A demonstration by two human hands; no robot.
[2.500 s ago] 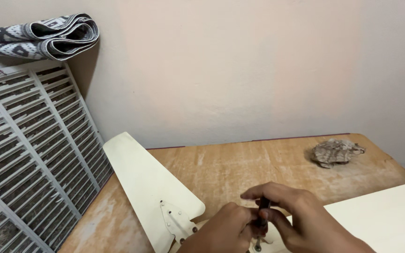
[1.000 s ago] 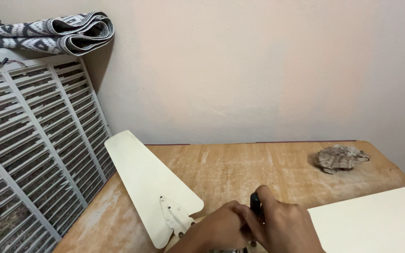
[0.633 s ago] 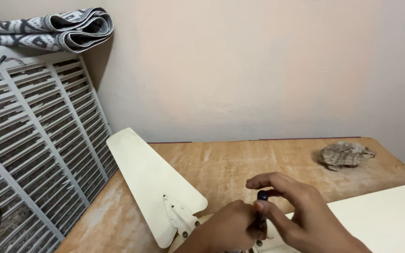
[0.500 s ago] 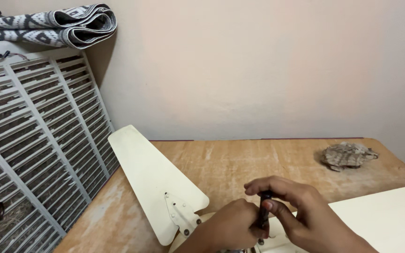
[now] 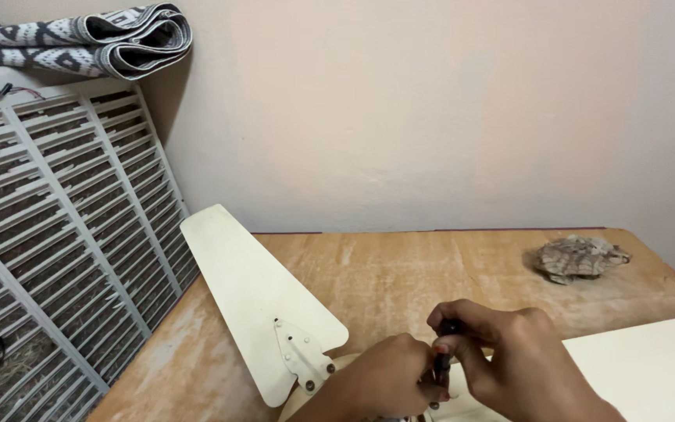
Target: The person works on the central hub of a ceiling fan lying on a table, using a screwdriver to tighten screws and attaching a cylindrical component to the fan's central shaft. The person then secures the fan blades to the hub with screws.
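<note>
A cream ceiling-fan blade [image 5: 245, 291] lies on the wooden table [image 5: 400, 266], fixed by a screwed bracket [image 5: 300, 361] to the fan hub under my hands. My right hand [image 5: 513, 363] grips the dark handle of a screwdriver [image 5: 441, 361] held upright over the hub. Pressed against the tool's lower part, my left hand [image 5: 380, 383] steadies it; what it holds is hidden. A second cream blade [image 5: 650, 359] reaches out to the right.
A crumpled brownish rag [image 5: 578, 258] lies at the table's far right. A white louvred cooler panel [image 5: 56, 250] stands at the left, with a folded patterned cloth [image 5: 87, 35] on top. A plain wall rises behind the table.
My right hand's fingers have shifted around the screwdriver handle, closing and reopening on it. The view has drifted slightly; the blades and rag stay put.
</note>
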